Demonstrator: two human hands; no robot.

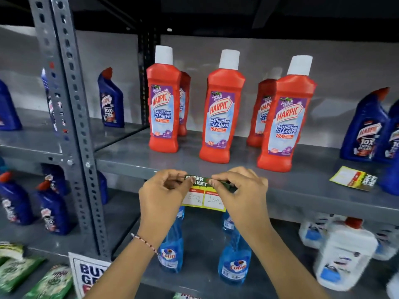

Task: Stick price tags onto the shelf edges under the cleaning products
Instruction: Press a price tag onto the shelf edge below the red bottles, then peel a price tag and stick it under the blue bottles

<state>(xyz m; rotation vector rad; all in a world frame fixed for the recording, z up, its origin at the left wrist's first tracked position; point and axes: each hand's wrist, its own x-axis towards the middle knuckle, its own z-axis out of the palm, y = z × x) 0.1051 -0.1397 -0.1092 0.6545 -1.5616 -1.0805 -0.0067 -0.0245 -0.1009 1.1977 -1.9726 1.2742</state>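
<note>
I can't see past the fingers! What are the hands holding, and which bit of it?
Both hands, left hand and right hand, pinch the price tag by its dark top strip, against the shelf edge, below the red Harpic bottles.

I'm seeing both forearms coming up bare, no sleeves showing. My left hand (160,196) is wearing a thin beaded thread bracelet (144,242) at the wrist (red and white beads, as far as I can tell). My right hand (241,190) is wearing nothing.
</note>
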